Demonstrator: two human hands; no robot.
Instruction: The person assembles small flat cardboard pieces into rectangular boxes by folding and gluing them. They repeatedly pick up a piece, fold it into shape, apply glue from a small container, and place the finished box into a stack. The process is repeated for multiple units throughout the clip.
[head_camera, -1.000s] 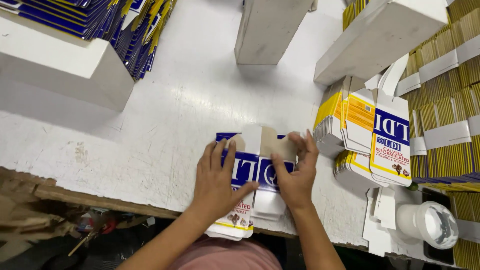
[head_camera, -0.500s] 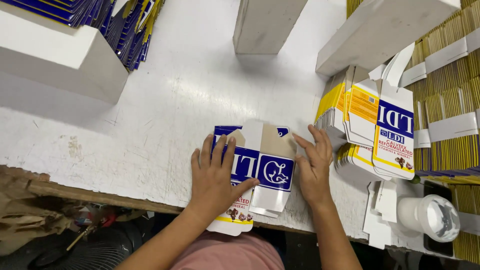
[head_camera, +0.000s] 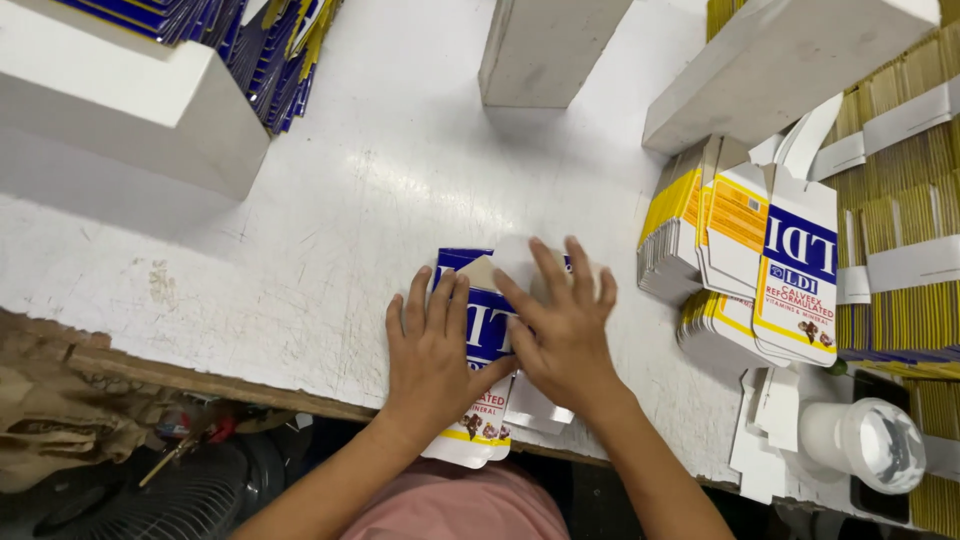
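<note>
A flat printed carton blank, blue, white and yellow, lies at the near edge of the white table and overhangs it. My left hand lies flat on its left part, fingers spread. My right hand presses flat on its right part and covers the folded flap there. Both hands touch each other over the blank.
A pile of similar flat cartons lies to the right, beside banded yellow bundles. A white cup stands at the near right. White blocks and blue carton stacks are at the far left; a white block at the back.
My right hand has moved left, from the blank's right edge onto its middle, folding the flap down under the palm. My left hand has stayed flat on the left part.
</note>
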